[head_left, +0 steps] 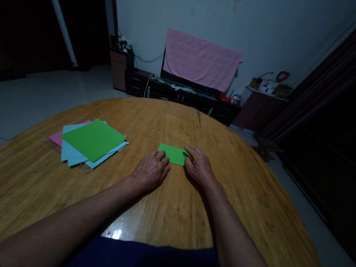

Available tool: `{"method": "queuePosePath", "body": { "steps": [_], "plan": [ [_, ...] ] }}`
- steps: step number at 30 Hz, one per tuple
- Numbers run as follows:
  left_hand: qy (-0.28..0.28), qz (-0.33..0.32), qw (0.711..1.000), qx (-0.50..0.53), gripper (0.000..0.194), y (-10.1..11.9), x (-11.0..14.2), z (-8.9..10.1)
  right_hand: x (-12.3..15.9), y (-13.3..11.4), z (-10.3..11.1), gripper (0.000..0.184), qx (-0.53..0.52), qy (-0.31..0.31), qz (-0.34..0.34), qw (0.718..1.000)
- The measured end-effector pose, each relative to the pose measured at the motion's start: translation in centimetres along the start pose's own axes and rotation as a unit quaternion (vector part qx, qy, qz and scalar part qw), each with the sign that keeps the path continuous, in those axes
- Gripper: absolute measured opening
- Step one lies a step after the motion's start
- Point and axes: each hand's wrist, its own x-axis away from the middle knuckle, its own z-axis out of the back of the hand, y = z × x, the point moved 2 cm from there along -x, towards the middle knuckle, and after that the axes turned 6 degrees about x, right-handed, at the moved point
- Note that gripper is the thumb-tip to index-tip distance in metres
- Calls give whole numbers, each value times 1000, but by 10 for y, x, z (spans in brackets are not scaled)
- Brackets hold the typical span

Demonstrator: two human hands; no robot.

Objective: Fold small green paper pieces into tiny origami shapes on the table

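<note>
Green paper rectangle lies just about the middle of the frame, flat or nearly so on the round wooden table, its longer sides running across the view. The left hand is palm down with bent fingers, their tips over the paper's left end; they touch it, but whether they pinch it or only press it down I cannot tell. The right hand curves round the opposite end, index finger near the upper corner and thumb lower down; a dark gap shows beside these fingers, and whether they are closed on the edge is likewise unclear. At the left of the frame, well apart from both hands, a fanned pile has a green square sheet on top, light blue sheets under it and a pink sheet poking out on the left. Set against that square, the small rectangle looks already folded over, probably in half; no finished form shows, so I judge the work to be at an early stage. The piled sheets show no crease and seem unused.
</note>
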Motion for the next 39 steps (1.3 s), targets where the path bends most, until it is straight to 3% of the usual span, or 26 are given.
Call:
{"method": "queuePosePath", "body": {
  "steps": [7,13,18,28,36,39],
  "plan": [
    [6,7,1000,23,29,-4,1,-2,-19,-18,-2,50,77,-131,-59,987],
    [22,7,998,56,29,-9,1,-3,-23,-28,4,27,125,-146,-82,978],
    [41,13,996,76,30,-13,1,-5,-27,-29,1,14,82,-178,-111,974],
    [55,15,995,79,28,-15,1,-6,-28,-30,-4,5,1,-135,-142,981],
    [44,20,996,80,27,-15,1,-7,-31,-22,-14,41,-156,-97,-219,958],
    [34,23,996,83,28,-15,1,-6,-29,-17,-16,41,-247,-110,-235,934]
  ]
}}
